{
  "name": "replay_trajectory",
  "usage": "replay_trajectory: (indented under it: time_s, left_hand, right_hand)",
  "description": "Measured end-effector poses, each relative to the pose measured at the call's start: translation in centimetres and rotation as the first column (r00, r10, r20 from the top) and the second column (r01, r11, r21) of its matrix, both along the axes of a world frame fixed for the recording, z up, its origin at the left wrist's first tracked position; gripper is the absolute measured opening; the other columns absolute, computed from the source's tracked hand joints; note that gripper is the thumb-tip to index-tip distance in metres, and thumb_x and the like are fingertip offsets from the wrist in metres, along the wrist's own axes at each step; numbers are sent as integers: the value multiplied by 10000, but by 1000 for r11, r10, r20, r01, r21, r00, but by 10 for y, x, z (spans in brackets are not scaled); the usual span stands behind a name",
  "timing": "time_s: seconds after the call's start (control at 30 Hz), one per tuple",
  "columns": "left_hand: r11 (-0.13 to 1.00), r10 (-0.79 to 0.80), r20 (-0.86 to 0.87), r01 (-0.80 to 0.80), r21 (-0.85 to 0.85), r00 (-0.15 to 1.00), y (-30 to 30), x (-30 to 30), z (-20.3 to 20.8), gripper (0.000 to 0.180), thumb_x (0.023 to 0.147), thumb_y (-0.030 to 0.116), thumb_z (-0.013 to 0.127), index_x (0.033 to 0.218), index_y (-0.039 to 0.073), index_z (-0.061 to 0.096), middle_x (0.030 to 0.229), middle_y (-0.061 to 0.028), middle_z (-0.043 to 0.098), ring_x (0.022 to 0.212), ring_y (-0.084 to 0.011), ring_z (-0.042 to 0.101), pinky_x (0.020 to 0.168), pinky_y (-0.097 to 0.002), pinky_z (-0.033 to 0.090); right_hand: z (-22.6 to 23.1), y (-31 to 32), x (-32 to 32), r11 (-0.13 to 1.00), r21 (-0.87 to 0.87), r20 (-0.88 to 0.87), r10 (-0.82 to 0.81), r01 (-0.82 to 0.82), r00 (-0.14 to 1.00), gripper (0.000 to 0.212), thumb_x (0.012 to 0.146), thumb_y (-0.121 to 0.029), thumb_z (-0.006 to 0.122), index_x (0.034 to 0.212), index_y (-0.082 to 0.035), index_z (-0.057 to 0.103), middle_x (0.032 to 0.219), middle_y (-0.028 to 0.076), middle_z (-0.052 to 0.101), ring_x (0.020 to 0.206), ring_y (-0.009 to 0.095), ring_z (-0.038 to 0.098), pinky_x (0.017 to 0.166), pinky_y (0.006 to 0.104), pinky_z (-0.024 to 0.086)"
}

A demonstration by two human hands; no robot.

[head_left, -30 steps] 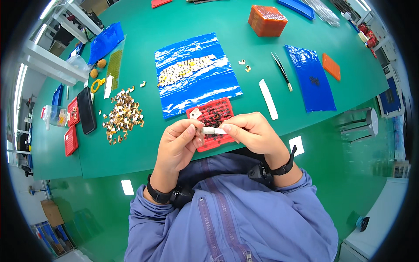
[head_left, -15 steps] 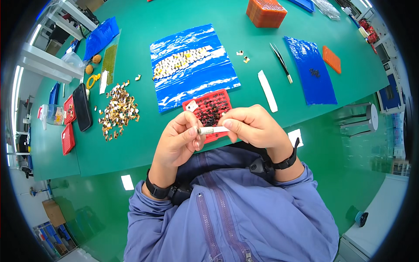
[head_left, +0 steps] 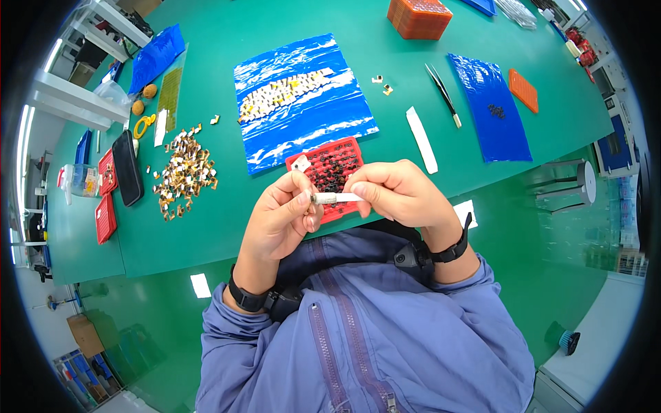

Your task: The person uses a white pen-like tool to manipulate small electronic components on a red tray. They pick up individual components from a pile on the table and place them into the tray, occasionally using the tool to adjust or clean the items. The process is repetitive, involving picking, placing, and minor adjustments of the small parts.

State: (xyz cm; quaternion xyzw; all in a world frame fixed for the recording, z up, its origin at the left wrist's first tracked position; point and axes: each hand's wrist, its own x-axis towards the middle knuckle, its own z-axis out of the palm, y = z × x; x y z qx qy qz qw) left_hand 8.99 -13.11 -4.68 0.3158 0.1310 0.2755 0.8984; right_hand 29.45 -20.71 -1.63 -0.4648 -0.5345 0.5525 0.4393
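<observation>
Head view: we find both hands raised in front of the body, above the near edge of the green surface (head_left: 385, 131). The left grip (head_left: 277, 213) is closed, thumb and fingertips pinching the left end of a slender white item (head_left: 334, 197). The right grip (head_left: 398, 194) is likewise closed, thumb and forefinger pinching its right end. We record the item as roughly level, spanning the gap between the two hands, over a red tray (head_left: 337, 212). The tray holds many small dark parts (head_left: 334, 172); a white piece (head_left: 301, 164) with a dark spot lies at its upper left corner.

Just beyond the tray we note a blue sheet (head_left: 303, 143) bearing close-set rows of small white and yellow pieces (head_left: 282, 96). Left of the sheet lies a loose heap of white and gold-coloured pieces (head_left: 184, 172), and left of that a black case (head_left: 127, 168). To the right we list a white strip (head_left: 421, 141), tweezers (head_left: 444, 98) and a second blue sheet (head_left: 492, 138), which carries a small dark cluster (head_left: 496, 111). An orange tray (head_left: 523, 91) lies just beside that sheet.
</observation>
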Motion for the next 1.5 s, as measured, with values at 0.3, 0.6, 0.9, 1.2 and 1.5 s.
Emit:
replay_trajectory:
  time_s: [0.3, 0.6, 0.9, 1.2, 1.5]
  left_hand:
    - [1000, 5, -15, -5, 5, 1000, 1, 0, 1, 99, 894, 134, 547, 885, 47, 502, 690, -31, 540, 609, -104, 544, 524, -216, 427]
    - [1000, -13, -25, 13, -22, 1000, 0, 1, 3, 92, 900, 145, 539, 892, 62, 499, 687, -18, 515, 614, -100, 503, 527, -221, 424]
    - [999, -24, -24, 24, 23, 999, 1, 1, 3, 108, 913, 140, 505, 928, 52, 445, 744, -26, 461, 642, -105, 433, 492, -198, 371]
    - [999, -35, -69, 35, -4, 997, 0, 6, 4, 98, 918, 146, 498, 933, 61, 451, 744, -20, 460, 645, -98, 434, 489, -178, 382]
    - [989, 59, -192, -31, 143, 980, 4, 7, 17, 70, 909, 115, 497, 902, 60, 454, 750, -30, 460, 652, -102, 449, 526, -197, 399]
  right_hand:
    - [-6, 1, -5, 991, 101, -55, -78, 84, 995, 83, 849, -77, 599, 882, 0, 606, 682, -3, 588, 585, 36, 494, 497, 201, 376]
    - [-8, 6, -1, 937, 342, 172, -136, 70, 976, 87, 842, -79, 603, 885, -6, 622, 644, 19, 591, 538, 34, 477, 482, 203, 370]
    - [9, 0, -4, 994, -87, -23, -70, 68, 997, 78, 853, -91, 577, 856, -31, 626, 595, 2, 554, 502, 46, 432, 454, 229, 344]
    - [-4, 2, 1, 974, 195, 160, -149, 117, 976, 85, 795, -97, 648, 826, -20, 632, 643, 40, 571, 545, 113, 504, 493, 254, 399]
    - [-14, 3, 13, 910, 379, 300, -293, 168, 908, 126, 766, -128, 684, 848, -46, 635, 728, 64, 582, 623, 154, 559, 528, 274, 436]
